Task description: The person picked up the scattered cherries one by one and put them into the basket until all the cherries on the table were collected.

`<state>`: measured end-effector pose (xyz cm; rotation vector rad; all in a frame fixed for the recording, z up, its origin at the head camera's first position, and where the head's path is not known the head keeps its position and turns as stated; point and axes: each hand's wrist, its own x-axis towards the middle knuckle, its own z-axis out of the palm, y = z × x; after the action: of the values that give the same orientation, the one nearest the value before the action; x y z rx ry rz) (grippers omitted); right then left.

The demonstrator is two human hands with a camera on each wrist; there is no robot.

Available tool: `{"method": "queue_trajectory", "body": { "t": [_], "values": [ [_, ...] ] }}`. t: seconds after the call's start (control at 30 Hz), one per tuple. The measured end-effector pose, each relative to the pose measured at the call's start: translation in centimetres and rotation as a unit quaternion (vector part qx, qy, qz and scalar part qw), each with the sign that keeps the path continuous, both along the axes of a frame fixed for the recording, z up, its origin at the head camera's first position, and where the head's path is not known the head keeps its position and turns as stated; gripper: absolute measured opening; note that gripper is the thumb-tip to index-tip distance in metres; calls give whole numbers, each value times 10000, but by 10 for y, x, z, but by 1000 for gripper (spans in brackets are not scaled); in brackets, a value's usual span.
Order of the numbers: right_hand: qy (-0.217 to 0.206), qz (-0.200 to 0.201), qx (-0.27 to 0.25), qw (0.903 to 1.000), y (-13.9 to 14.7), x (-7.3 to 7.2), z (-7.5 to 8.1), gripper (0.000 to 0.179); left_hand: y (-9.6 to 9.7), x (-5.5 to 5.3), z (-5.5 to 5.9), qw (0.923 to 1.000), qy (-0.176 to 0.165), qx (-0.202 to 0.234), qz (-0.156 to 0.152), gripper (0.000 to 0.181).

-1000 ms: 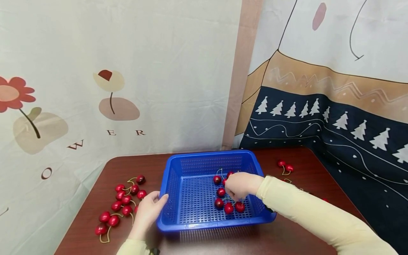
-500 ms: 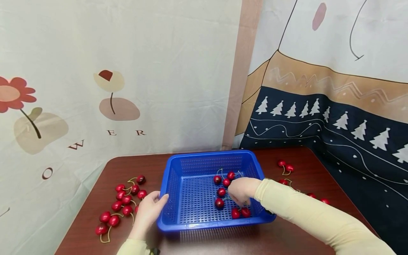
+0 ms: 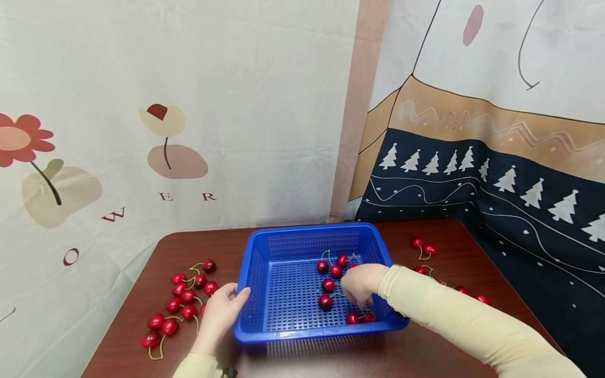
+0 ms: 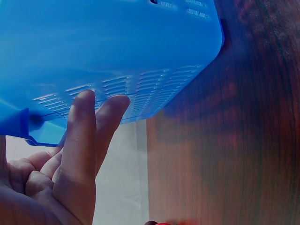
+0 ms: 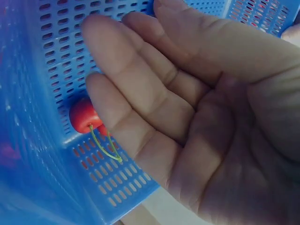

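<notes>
A blue perforated plastic basket (image 3: 293,334) stands on the table with several red cherries inside. My left hand (image 3: 222,312) grips its left rim, thumb over the edge; in the left wrist view, two fingers (image 4: 82,136) lie against the outer wall. My right hand (image 3: 361,283) is inside the basket at the right, fingers loosely bent, the palm bare in the right wrist view. Just in front of its fingertips lies a pair of cherries (image 3: 352,317), stems joined (image 5: 105,147). Left of that hand lie a dark cherry (image 3: 325,301) and several others; the hand partly hides one.
Several stemmed cherries (image 3: 187,296) are spread on the brown table (image 3: 142,294) left of the basket. More cherries (image 3: 429,249) lie to the right, partly behind my right sleeve (image 3: 454,307). A printed curtain (image 3: 264,131) hangs behind the table.
The joined cherry pair has shifted right and toward the basket's front right corner. My right hand has moved slightly right and down, uncovering cherries behind it. The left hand stays on the rim.
</notes>
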<state>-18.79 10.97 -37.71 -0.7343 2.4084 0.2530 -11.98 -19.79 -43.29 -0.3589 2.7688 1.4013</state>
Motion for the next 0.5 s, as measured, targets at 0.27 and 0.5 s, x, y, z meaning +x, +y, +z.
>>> {"method": "queue_trajectory", "body": {
  "t": [0.27,0.5],
  "values": [
    [211,294,-262,9990,3,-3,10,24,0,0,-1,9999,111,-64,-19,32],
    [165,196,-778,9966,12,-3,28,32,0,0,0,9999,102,-54,9,32]
  ]
}}
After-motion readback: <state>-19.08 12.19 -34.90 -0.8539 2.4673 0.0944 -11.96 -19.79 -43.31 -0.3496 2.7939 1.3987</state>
